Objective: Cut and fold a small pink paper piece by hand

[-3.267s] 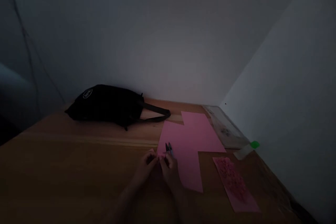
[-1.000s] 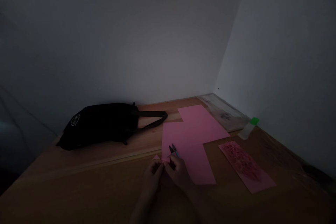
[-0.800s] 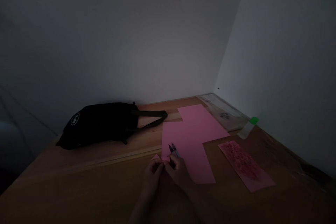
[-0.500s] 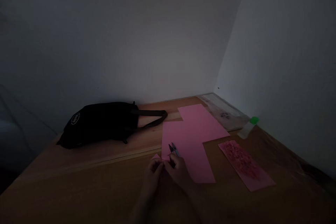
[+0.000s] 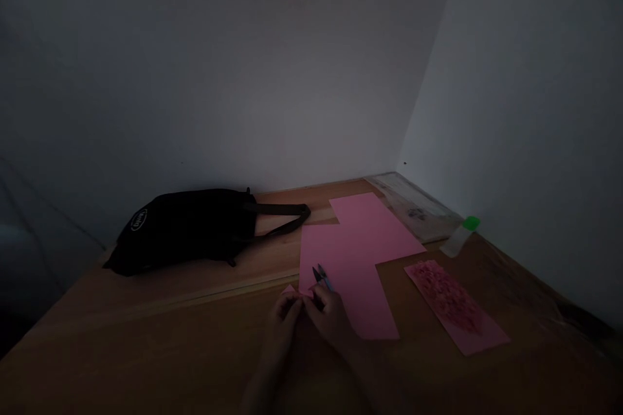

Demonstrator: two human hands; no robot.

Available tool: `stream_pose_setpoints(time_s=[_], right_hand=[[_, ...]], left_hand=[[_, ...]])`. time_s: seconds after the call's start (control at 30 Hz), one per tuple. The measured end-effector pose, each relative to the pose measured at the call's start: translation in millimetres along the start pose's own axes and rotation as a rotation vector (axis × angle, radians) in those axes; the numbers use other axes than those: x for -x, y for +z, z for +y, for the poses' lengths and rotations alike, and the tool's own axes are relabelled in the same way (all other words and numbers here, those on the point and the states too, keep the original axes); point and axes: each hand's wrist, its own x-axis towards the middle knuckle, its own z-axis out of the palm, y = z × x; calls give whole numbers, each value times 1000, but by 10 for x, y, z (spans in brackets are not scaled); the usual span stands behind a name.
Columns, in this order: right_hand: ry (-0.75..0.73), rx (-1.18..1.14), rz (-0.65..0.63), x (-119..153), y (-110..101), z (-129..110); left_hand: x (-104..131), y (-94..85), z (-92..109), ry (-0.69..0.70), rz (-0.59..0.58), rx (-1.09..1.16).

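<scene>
My left hand (image 5: 282, 323) and my right hand (image 5: 329, 318) meet at the lower middle, fingertips nearly touching, pinching a small pink paper piece (image 5: 305, 293) between them. A pink corner of paper shows above my left fingers. Snips (image 5: 322, 276) with dark, parted blade tips point up and away from my right hand; their lower part is hidden by its fingers. Beneath and beyond my right hand lie large pink sheets (image 5: 357, 246), overlapping on the wooden table (image 5: 146, 343). The picture is dim, so fine detail at the fingertips is unclear.
A black bag (image 5: 189, 230) lies at the left, its strap reaching toward the sheets. At the right, shredded pink bits (image 5: 450, 298) rest on a pink strip (image 5: 491, 335). Behind are a clear plastic bag (image 5: 428, 217) and a green-capped container (image 5: 470, 224). White walls stand behind the table.
Both hands stay in nearly the same place, with only slight finger movement around the small pink piece.
</scene>
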Motion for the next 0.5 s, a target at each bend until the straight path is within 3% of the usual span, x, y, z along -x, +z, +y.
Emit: stream_pose_setpoints(time_s=[0.5], right_hand=[[23, -34, -12, 7, 2, 28]], left_hand=[[11, 19, 24, -27, 17, -29]])
